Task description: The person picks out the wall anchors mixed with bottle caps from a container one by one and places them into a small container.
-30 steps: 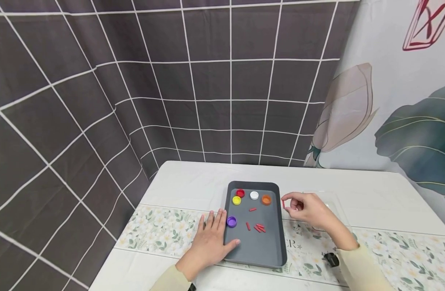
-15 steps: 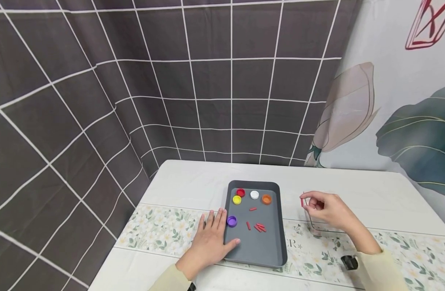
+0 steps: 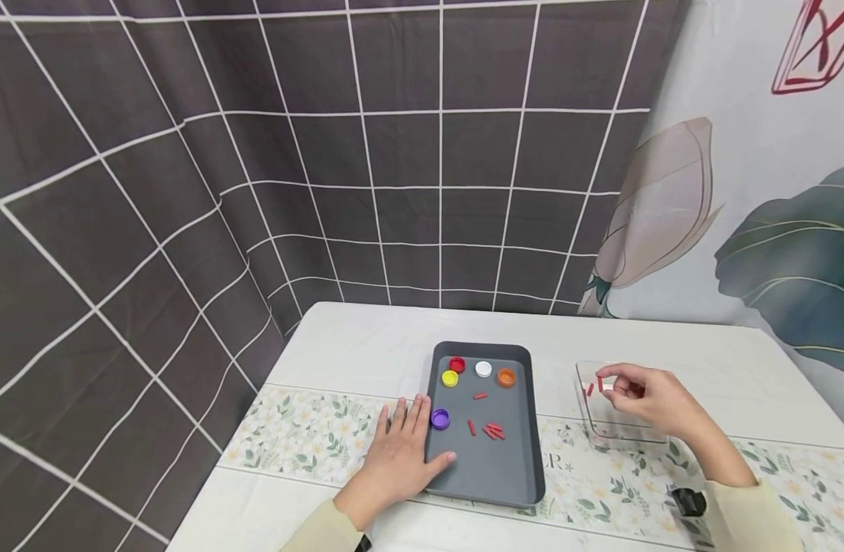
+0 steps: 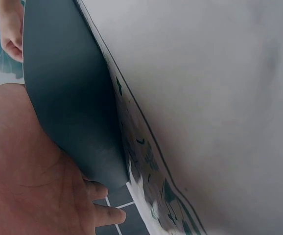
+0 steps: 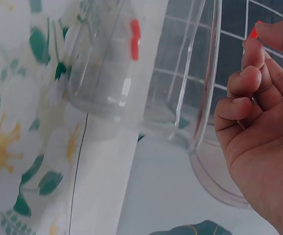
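My right hand (image 3: 655, 399) pinches a red stick (image 3: 600, 384) above the clear box (image 3: 606, 423), toward the desk's (image 3: 366, 345) right edge; a slack pinch could drop it outside. Left hand (image 3: 401, 454), fingers spread, touches the tray (image 3: 487, 479).

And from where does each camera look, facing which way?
Head: worn on the head, faces forward and down at the gray tray and clear box; left hand, right hand and sleeves show.
Left wrist: worn there, faces the tray's side; both hands partly show.
Right wrist: worn there, faces the box; right hand shows.
Head and right wrist share: box, pinched red stick.
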Tool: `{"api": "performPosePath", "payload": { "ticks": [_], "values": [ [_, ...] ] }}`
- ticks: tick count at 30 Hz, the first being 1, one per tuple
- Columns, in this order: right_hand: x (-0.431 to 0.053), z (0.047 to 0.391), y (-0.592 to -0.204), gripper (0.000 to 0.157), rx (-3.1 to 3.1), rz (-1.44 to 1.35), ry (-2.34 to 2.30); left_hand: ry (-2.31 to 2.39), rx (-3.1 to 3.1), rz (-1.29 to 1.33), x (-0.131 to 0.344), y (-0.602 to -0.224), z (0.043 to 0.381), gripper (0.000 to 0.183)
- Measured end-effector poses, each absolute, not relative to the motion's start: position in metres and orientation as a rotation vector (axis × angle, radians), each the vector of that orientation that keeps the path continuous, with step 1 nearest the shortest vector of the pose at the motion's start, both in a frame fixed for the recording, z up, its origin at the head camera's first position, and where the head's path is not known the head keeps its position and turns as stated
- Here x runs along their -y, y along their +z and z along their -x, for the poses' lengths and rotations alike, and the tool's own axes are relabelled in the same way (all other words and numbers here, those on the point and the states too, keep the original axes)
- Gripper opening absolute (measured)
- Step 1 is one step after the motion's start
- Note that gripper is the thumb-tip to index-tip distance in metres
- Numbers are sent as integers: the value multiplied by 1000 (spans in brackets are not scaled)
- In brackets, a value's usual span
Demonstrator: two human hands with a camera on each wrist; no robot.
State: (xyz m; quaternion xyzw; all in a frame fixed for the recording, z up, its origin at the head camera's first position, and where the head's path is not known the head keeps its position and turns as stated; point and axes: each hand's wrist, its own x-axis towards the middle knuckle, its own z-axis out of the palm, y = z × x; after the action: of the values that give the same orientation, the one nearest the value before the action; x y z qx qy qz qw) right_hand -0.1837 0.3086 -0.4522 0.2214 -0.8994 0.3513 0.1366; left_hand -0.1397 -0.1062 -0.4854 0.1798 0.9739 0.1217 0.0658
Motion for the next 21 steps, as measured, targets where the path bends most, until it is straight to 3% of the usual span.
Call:
{"api": "performPosePath", "payload": {
  "ticks": [21],
  "values": [
    [-327,185,-460,29,2673,-548,995,357,-2946,-540,105,-486,140,94]
  ]
}}
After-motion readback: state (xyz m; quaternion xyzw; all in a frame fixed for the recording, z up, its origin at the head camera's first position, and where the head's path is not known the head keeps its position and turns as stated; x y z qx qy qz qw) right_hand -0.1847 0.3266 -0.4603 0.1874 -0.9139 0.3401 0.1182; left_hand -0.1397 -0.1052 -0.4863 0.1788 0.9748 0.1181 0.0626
